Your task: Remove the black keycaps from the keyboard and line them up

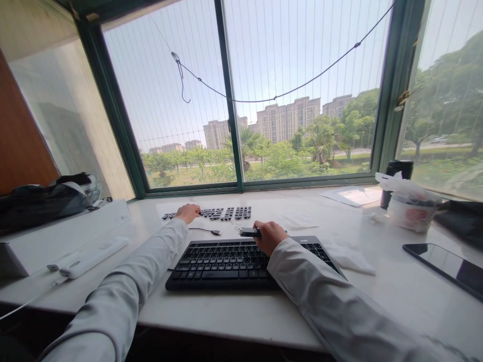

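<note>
A black keyboard lies on the white sill-like table in front of me. My right hand rests over its top edge, closed on a small dark tool that sticks out to the left. My left hand reaches further back and is curled at the left end of rows of loose black keycaps laid out near the window. A thin wire tool lies between the keycaps and the keyboard.
A white box with a white remote-like device and a dark bag is at the left. At the right stand a phone, a cup in a plastic bag, a dark flask, papers and a tissue.
</note>
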The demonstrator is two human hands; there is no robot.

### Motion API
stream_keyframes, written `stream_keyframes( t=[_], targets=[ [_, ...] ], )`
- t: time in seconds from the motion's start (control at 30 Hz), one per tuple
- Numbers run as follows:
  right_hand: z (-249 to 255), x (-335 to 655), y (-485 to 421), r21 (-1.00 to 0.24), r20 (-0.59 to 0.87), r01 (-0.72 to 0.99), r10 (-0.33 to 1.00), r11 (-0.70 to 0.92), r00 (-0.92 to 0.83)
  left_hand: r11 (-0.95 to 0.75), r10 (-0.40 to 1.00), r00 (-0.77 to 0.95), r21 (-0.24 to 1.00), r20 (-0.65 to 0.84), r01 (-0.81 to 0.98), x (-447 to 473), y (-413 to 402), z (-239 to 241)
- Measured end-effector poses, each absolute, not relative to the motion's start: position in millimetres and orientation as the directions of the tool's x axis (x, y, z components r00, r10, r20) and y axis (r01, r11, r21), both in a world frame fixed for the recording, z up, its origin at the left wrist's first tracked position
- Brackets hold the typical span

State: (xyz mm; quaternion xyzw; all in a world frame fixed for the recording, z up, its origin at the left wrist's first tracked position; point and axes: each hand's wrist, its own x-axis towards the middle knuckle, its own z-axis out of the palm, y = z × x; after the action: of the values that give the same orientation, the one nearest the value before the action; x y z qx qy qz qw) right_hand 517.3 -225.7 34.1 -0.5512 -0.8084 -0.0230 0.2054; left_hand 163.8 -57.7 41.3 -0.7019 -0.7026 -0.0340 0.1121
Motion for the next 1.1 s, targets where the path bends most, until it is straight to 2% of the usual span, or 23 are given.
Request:
stream_keyframes(
  t=[0.57, 1.1],
  targets=[
    [35, 516, -227, -0.198, 0.326, 0.901, 0.893, 0.387, -0.312, 0.002, 0.994, 0.02, -0.191, 0.111, 0.982, 167, -28, 28],
    [32, 517, -225, -0.188, 0.346, 0.905, 0.888, 0.381, -0.302, -0.006, 0.969, 0.05, -0.181, 0.24, 0.983, 182, -53, 45]
  ],
)
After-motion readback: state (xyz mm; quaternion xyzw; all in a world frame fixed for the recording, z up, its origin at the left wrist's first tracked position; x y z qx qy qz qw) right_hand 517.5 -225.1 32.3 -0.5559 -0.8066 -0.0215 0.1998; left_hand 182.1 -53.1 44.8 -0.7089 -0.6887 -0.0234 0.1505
